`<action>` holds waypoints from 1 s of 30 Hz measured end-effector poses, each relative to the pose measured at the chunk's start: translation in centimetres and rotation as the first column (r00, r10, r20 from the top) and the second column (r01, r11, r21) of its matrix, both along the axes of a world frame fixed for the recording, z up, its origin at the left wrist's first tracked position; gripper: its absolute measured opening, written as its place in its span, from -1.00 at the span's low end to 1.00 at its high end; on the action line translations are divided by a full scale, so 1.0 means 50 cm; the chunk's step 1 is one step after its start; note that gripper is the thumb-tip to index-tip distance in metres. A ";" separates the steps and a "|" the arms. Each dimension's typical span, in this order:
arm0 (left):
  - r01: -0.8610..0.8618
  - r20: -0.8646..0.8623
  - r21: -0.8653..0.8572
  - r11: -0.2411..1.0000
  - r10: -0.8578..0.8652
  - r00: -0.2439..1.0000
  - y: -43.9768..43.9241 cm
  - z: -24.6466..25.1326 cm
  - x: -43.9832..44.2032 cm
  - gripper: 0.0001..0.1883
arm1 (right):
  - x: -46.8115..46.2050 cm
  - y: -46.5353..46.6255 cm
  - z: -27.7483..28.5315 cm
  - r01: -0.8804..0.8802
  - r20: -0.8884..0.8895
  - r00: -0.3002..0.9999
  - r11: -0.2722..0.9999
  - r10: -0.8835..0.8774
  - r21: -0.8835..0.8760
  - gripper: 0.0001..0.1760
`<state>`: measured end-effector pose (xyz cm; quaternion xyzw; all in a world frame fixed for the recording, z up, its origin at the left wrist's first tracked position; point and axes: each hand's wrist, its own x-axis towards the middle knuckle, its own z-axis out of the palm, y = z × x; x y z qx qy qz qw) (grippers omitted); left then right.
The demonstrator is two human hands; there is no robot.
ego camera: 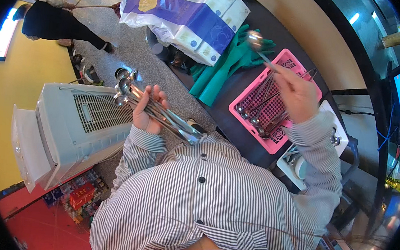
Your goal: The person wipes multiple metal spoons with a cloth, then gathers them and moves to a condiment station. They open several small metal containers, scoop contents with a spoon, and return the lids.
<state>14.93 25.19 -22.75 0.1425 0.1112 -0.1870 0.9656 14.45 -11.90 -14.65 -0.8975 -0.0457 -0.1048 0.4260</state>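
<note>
My left hand [150, 110] grips a bundle of long-handled metal spoons [165, 116], their round bowls pointing away to the left. In my right hand [295, 92] is a single metal spoon [255, 40] with a round bowl, slightly blurred and raised over the pink plastic basket [236, 108]. Inside that basket several more metal spoons [255, 121] lie with their bowls towards me. My right hand and sleeve hide part of the basket's right side. Beside the basket lie green rubber gloves [219, 69].
A plastic-wrapped pack of boxes [191, 20] stands on the dark table [220, 98]. White trays [344, 132] with metal items sit at its right. Across the aisle is a white air cooler [78, 128]. Farther off, a person [55, 21] holds a long-handled mop [96, 6].
</note>
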 end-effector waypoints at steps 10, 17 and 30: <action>0.010 0.045 0.098 0.995 -0.015 0.999 -0.087 -0.036 -0.009 -0.77 | -0.039 0.347 -0.100 -0.460 0.138 0.873 0.884 0.467 -0.084 -0.54; -0.138 -0.117 -0.181 0.974 0.118 0.986 0.028 -0.046 -0.002 -0.76 | -0.045 0.050 -0.092 0.120 0.120 0.988 0.978 -0.101 -0.169 -0.83; 0.096 0.132 0.134 0.986 -0.114 0.985 0.047 0.034 0.039 -0.62 | -0.215 -0.021 -0.095 0.365 -0.035 0.931 0.930 -0.364 0.037 -0.85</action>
